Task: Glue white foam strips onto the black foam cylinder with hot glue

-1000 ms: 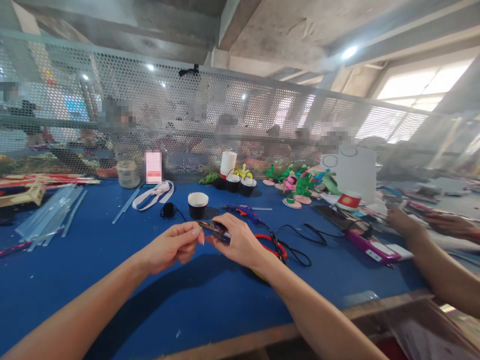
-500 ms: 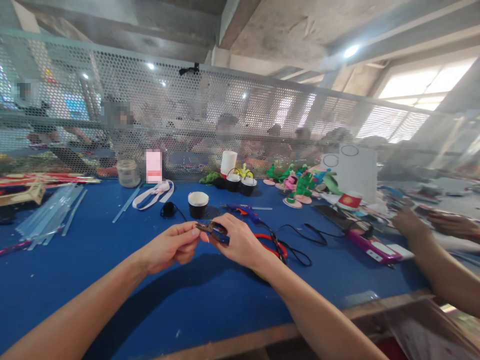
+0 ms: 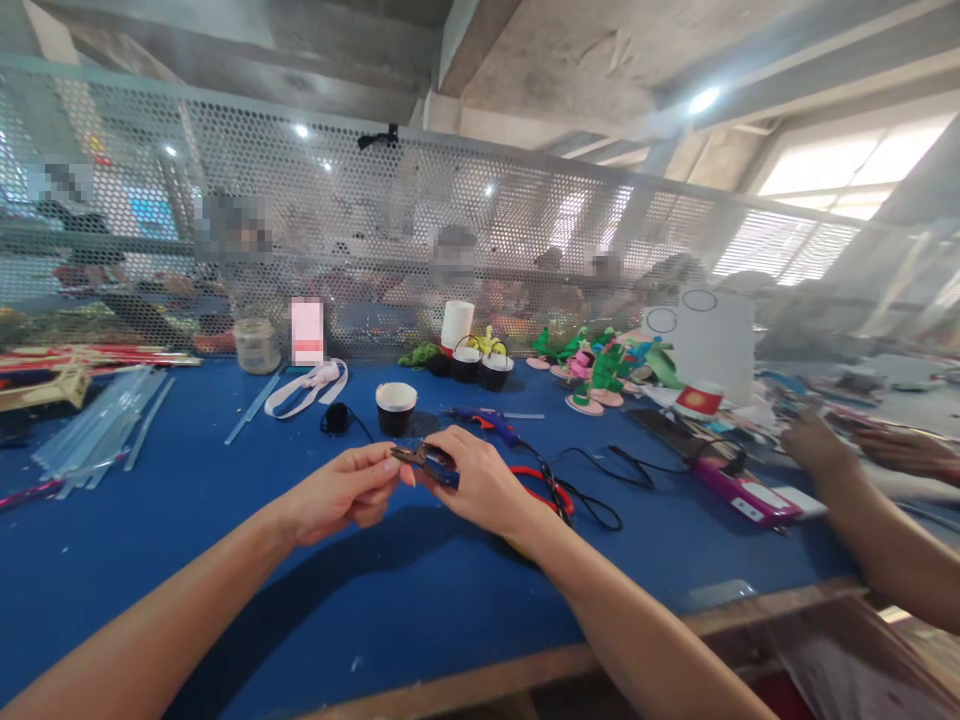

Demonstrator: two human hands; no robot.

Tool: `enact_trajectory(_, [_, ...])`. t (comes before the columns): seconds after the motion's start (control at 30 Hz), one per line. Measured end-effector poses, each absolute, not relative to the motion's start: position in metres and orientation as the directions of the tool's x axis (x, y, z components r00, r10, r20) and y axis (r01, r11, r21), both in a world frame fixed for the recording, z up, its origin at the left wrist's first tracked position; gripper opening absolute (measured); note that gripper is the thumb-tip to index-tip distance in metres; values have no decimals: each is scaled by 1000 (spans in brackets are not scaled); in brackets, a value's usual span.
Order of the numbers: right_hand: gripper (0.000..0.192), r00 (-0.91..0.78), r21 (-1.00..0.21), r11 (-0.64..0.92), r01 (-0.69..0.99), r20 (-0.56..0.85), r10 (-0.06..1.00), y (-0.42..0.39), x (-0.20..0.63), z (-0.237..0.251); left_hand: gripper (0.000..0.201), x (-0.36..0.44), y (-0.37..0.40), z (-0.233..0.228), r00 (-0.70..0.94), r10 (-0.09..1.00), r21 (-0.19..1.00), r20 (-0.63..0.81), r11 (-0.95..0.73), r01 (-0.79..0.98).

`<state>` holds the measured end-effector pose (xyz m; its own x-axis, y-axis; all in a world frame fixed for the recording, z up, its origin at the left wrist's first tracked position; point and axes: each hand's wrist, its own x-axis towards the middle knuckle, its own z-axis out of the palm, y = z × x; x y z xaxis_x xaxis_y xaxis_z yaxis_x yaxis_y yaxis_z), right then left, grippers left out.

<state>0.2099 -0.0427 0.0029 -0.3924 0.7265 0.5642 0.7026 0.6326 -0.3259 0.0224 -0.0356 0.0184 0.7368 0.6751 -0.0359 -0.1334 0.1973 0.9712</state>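
Dark metal pliers (image 3: 424, 460), small, blue-handled.

Blue table (image 3: 187, 520), black cup (image 3: 395, 410) with white rim, red-black cable (image 3: 559, 492).

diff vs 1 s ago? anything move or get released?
Barely anything. The small dark tool tilted slightly between the fingertips; both the left hand and right hand keep their pinch on it. A co-worker's hand at the right shifted a little. The black cup and glue gun stayed put.
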Motion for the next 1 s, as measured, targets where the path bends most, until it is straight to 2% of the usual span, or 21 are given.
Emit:
enact_trajectory(0.3, [16,-356,-388,595,704,532,768,-44,208,3,29,24,-35,20,695,719,987,-17,123,-102])
enact_trajectory(0.43, [24,-335,-372,591,716,560,758,-44,206,3,30,26,-35,19,615,787,999,43,-14,-52])
enact_trajectory(0.63, [22,-340,-328,587,740,570,748,-42,207,2,34,28,-35,19,563,819,978,108,-188,86])
enact_trajectory(1.0, [14,-320,-333,557,761,554,769,-42,207,1,35,27,-34,18,582,806,969,107,-215,119])
